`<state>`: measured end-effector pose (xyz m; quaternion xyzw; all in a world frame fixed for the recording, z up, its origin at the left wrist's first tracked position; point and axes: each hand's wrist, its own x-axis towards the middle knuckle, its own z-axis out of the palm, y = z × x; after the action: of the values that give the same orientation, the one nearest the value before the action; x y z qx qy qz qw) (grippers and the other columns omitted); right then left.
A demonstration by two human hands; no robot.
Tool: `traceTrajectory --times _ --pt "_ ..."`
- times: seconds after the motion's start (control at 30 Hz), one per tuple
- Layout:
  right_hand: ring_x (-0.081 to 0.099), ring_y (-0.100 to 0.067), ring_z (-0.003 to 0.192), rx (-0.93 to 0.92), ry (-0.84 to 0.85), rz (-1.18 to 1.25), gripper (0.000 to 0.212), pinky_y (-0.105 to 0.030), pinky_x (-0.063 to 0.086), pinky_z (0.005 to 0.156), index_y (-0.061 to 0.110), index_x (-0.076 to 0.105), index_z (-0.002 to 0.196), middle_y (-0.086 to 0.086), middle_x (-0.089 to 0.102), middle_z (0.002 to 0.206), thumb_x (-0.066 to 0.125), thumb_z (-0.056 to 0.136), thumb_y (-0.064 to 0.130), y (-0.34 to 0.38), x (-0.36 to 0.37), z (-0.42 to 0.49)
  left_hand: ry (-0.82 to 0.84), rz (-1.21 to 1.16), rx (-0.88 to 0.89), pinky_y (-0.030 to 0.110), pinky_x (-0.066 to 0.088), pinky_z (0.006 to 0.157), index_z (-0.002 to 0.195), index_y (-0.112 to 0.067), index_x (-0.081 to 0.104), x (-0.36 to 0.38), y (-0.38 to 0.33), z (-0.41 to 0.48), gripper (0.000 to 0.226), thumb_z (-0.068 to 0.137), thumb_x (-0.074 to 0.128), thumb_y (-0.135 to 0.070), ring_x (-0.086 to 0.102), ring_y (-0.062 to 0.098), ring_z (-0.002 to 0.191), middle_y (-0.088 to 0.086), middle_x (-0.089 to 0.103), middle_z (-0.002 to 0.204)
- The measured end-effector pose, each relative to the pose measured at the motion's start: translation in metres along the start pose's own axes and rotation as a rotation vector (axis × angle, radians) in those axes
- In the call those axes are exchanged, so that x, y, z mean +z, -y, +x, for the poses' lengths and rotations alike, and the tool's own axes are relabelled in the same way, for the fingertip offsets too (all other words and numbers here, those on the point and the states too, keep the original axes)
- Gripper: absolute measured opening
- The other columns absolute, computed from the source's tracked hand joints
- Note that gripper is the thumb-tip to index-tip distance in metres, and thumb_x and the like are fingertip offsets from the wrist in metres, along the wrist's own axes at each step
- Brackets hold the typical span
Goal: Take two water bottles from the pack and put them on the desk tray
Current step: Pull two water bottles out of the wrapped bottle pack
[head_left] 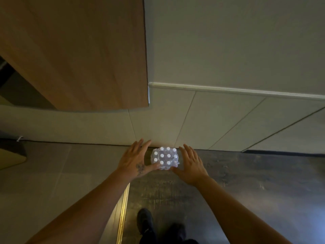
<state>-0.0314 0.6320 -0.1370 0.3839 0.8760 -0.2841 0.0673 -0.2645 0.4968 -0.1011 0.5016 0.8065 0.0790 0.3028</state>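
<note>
The left hand [134,158] is spread open, fingers straight and fanned toward the wall, its thumb reaching under the near left corner of the pack [165,158]; whether the thumb touches the plastic wrap cannot be told. The right hand [190,164] is open as well, palm down, fingers together and pointing forward, its thumb stretched toward the pack's near right corner; neither hand is closed on anything. The pack sits between the two hands, on the floor [246,173] against the foot of the pale wall [228,120]; it is wrapped in clear film, and the white caps [168,155] of the bottles show in rows on top, brightly lit. A small tattoo marks the back of the left hand near the wrist. A brown wooden panel [79,50] rises at the upper left; a brass strip [123,208] crosses the floor beside the left forearm; dark shoes [146,224] stand below the pack.
</note>
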Motion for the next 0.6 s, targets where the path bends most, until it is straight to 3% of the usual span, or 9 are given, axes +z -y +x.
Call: traceTrajectory --times 0.13,0.27,0.4,0.6 --pt "0.013 -0.025 0.167 -0.027 0.040 0.016 0.099 -0.049 0.018 0.135 0.021 0.019 0.169 -0.004 0.020 0.178 0.064 0.094 0.068 -0.014 0.021 0.038 -0.012 -0.041 -0.023 0.050 0.020 0.134 0.172 -0.037 0.011 0.017 0.019 0.029 0.116 0.081 0.060 -0.089 0.009 0.028 0.168 0.005 0.008 0.183" --pt "0.015 -0.025 0.166 -0.018 0.081 0.028 0.098 -0.048 0.021 0.133 0.018 0.019 0.170 -0.006 0.019 0.179 0.068 0.095 0.059 -0.045 0.057 0.080 -0.041 -0.108 -0.062 0.049 0.024 0.133 0.172 -0.035 0.013 0.056 0.040 0.068 0.114 0.082 0.061 -0.086 0.014 0.027 0.167 0.006 0.013 0.182" --pt "0.015 -0.027 0.166 -0.025 0.111 0.035 0.095 -0.046 0.019 0.134 0.014 0.021 0.169 -0.007 0.019 0.179 0.069 0.097 0.054 -0.088 0.121 0.127 -0.057 -0.183 -0.113 0.054 0.030 0.130 0.171 -0.037 0.013 0.120 0.071 0.120 0.115 0.081 0.063 -0.086 0.016 0.028 0.167 0.004 0.013 0.182" --pt "0.014 -0.027 0.167 -0.010 0.164 0.104 0.102 -0.057 0.023 0.132 0.020 0.018 0.170 -0.005 0.017 0.180 0.071 0.094 0.062 -0.161 0.244 0.218 -0.019 -0.227 -0.154 0.058 0.033 0.129 0.171 -0.038 0.012 0.249 0.134 0.220 0.115 0.080 0.063 -0.088 0.017 0.031 0.167 0.005 0.011 0.183"
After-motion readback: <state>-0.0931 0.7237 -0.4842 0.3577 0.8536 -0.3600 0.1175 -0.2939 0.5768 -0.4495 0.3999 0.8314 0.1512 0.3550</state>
